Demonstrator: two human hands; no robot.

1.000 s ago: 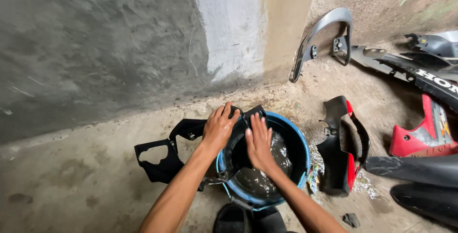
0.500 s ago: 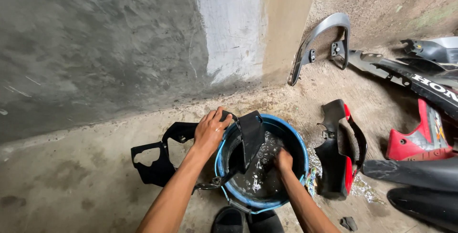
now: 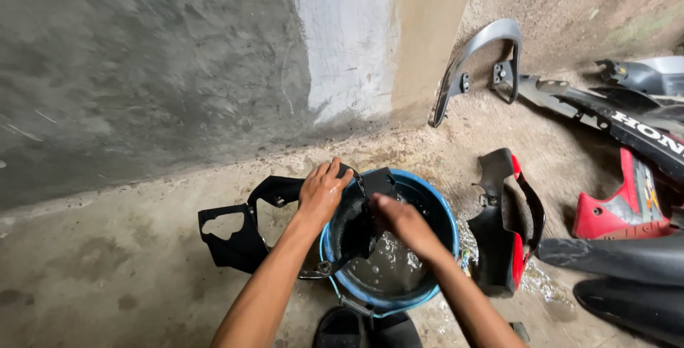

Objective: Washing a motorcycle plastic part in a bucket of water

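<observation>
The right hand is blurred, so I cannot tell whether its fingers close on anything; it lies over the black panel at the bucket's middle. The left hand curls its fingers over the top edge of that panel, gripping it at the bucket's left rim. The panel's lower end dips into the bucket and is partly lost against the dark inside. Both forearms run off the bottom edge.

A dark shoe is cut off at the bottom, just beside the bucket. The black fairing lies on the floor left of the bucket, partly behind the left forearm. On the right, more bike parts crowd close: a black and red cover just beside the bucket, a red panel and dark pieces running out of view. A grey grab rail leans on the pillar. Open floor lies to the left, bounded by the wall.

The blue bucket holds bubbly water.
</observation>
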